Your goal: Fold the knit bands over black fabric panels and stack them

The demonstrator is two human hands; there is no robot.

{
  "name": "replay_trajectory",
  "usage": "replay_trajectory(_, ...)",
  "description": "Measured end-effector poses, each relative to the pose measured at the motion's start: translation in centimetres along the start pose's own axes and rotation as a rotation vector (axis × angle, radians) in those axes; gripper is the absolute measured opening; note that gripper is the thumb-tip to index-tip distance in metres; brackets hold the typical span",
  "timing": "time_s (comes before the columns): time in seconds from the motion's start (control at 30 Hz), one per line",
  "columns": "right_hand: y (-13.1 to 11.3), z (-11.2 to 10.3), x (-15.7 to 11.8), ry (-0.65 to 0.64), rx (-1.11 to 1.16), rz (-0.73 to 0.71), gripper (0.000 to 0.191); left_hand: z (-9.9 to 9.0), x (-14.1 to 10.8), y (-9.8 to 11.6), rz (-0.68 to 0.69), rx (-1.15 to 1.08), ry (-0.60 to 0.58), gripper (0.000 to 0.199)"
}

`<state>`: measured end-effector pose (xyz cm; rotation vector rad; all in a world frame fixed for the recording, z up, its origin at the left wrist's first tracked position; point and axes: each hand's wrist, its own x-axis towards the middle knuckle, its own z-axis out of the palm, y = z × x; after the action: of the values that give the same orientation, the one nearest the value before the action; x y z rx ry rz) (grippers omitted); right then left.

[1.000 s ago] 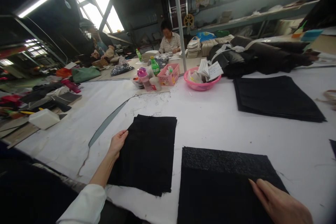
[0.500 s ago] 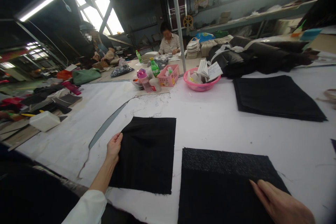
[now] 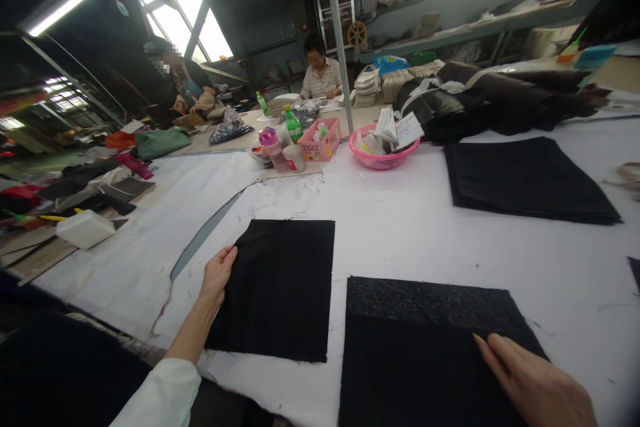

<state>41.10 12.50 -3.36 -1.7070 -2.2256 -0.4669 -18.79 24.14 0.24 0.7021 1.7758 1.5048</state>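
Note:
A square black cloth piece (image 3: 283, 290) lies on the white-covered table (image 3: 400, 233), left of centre. My left hand (image 3: 219, 273) pinches its left edge between thumb and fingers. Nearer the front, right of centre, lies a second black cloth piece (image 3: 410, 360) with a speckled dark strip along its far edge. My right hand (image 3: 530, 377) rests on the right part of this piece, thumb and fingers pressed together on the cloth. A narrow gap of white table separates the two pieces.
A black cloth stack (image 3: 525, 180) lies at the back right. Behind the cloths stand a pink basin (image 3: 385, 159), a pink box (image 3: 320, 141), bottles and a metal pole (image 3: 340, 47). A white container (image 3: 85, 230) is at the left. Two people sit or stand beyond.
The view has shifted slightly, so the table items appear a little higher. Both hands keep their places at the same cloth pieces; the left cloth looks slightly flatter.

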Motion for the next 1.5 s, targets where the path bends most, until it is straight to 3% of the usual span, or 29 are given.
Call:
replay_trajectory(0.23, 0.2, 0.3, -0.2, -0.014, 0.001, -0.005, 0.045, 3.8, -3.4, 8.2, 0.120, -0.037, -0.183, 0.055)
replay_trajectory(0.37, 0.2, 0.4, -0.3, -0.008, -0.007, -0.011, 0.046, 4.3, -3.7, 10.7, 0.260, -0.065, -0.109, 0.056)
replay_trajectory(0.47, 0.2, 0.3, -0.3, 0.003, -0.006, -0.007, 0.046, 3.0, -2.5, 9.0, 0.224, -0.054, -0.054, 0.051)
replay_trajectory(0.67, 0.2, 0.4, -0.4, -0.005, -0.006, 0.007, 0.046, 0.8, -0.7, 1.0, 0.027, 0.018, -0.031, 0.034)
replay_trajectory(0.8, 0.1, 0.3, -0.3, -0.017, 0.000, 0.006, 0.045, 0.4, -0.3, -2.3, -0.039, 0.056, 0.006, 0.026)
replay_trajectory(1.07, 0.2, 0.3, -0.3, -0.002, -0.013, 0.005, 0.046, -0.4, 0.7, -3.3, -0.031, 0.077, 0.046, 0.021)
replay_trajectory(1.5, -0.1, -0.3, 0.2, 0.008, -0.010, 0.002, 0.047, -1.0, 1.4, -3.5, -0.071, 0.103, -0.029, 0.023)
